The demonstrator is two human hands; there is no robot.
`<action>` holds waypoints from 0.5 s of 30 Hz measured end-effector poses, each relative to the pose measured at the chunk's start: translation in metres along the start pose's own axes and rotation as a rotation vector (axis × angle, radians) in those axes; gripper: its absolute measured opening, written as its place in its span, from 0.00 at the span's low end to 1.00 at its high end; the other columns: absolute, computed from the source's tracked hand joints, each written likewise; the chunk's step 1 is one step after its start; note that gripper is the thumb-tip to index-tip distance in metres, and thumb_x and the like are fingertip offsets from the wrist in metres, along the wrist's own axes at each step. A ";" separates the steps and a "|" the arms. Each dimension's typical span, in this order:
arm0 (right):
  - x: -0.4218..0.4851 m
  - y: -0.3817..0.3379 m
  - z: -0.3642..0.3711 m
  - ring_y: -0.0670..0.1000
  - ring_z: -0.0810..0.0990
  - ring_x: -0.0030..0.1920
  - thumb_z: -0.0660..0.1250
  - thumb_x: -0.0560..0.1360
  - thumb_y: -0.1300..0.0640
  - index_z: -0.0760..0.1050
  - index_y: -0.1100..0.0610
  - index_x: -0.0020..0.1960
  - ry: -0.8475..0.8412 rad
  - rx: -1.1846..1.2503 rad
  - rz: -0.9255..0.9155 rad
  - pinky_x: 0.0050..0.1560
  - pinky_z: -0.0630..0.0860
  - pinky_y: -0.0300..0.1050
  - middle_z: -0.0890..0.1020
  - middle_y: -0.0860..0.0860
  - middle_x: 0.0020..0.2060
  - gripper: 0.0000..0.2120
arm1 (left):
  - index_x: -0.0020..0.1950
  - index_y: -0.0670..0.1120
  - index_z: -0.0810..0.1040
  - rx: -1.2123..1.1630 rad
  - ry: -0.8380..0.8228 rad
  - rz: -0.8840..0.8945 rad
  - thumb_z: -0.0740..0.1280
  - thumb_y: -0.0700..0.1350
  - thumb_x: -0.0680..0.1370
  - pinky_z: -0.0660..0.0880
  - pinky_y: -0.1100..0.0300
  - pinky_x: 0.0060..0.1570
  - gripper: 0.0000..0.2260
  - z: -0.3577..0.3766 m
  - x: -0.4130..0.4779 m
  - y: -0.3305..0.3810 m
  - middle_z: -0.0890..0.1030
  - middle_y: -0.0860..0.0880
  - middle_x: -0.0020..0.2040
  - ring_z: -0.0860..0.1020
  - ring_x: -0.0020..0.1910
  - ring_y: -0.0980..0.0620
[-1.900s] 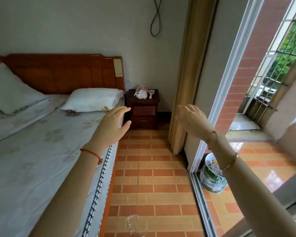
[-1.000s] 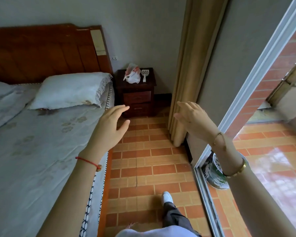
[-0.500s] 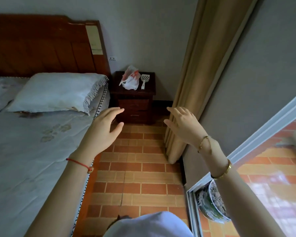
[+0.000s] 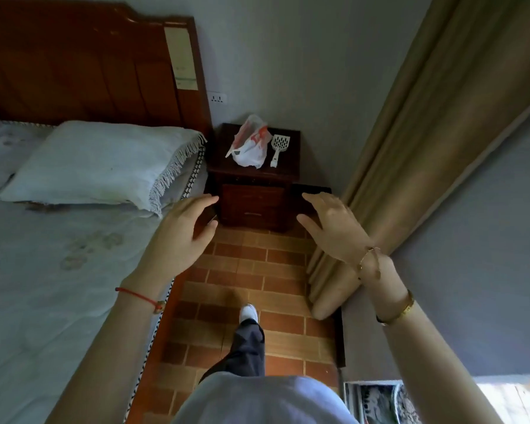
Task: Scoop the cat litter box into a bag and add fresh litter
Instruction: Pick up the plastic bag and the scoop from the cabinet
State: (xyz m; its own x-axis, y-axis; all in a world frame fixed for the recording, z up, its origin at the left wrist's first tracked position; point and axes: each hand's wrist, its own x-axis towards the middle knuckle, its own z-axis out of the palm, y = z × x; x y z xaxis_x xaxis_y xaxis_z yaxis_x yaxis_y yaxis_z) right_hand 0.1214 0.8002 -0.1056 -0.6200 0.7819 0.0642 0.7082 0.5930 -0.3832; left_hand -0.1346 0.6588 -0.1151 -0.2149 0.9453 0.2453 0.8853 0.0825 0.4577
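While the scoop (image 4: 278, 149) shows plainly, the patterned tub (image 4: 377, 402) is cropped.

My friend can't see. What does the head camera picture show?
The left hand and right hand, both open and empty, reach toward a nightstand holding a plastic bag and a litter scoop. A bed lies left, a curtain right.

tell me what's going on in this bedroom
A person is mid-step on the orange brick-tiled floor between the grey-sheeted bed and the beige curtain, facing a dark wooden nightstand. The left hand and right hand are raised in front, open and holding nothing. On the nightstand a white plastic bag with red print and a white slotted plastic litter scoop lie side by side, untouched.
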 end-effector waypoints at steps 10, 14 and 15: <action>0.184 0.024 0.003 0.55 0.68 0.69 0.60 0.80 0.48 0.65 0.58 0.73 0.042 0.018 0.005 0.71 0.63 0.55 0.73 0.55 0.66 0.25 | 0.71 0.50 0.71 -0.034 0.005 0.038 0.65 0.47 0.80 0.66 0.62 0.67 0.20 0.019 0.177 -0.066 0.74 0.51 0.69 0.71 0.68 0.54; 0.239 0.035 0.009 0.54 0.69 0.68 0.59 0.80 0.47 0.65 0.58 0.73 0.052 0.027 0.033 0.70 0.64 0.55 0.74 0.55 0.65 0.25 | 0.71 0.48 0.71 -0.058 -0.011 0.042 0.65 0.47 0.80 0.66 0.60 0.68 0.19 0.025 0.229 -0.086 0.74 0.50 0.69 0.70 0.68 0.53; 0.250 0.038 0.012 0.55 0.69 0.68 0.59 0.80 0.47 0.65 0.58 0.73 0.046 0.032 0.040 0.70 0.64 0.55 0.74 0.55 0.66 0.25 | 0.71 0.48 0.72 -0.062 -0.013 0.035 0.65 0.47 0.80 0.66 0.59 0.68 0.19 0.028 0.239 -0.091 0.74 0.50 0.68 0.70 0.68 0.53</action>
State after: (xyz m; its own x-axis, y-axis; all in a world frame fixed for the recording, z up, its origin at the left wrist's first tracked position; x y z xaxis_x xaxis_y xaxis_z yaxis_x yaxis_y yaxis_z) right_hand -0.0105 1.0162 -0.1151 -0.5745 0.8135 0.0902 0.7207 0.5550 -0.4154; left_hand -0.2553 0.8863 -0.1219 -0.1783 0.9513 0.2516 0.8649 0.0297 0.5010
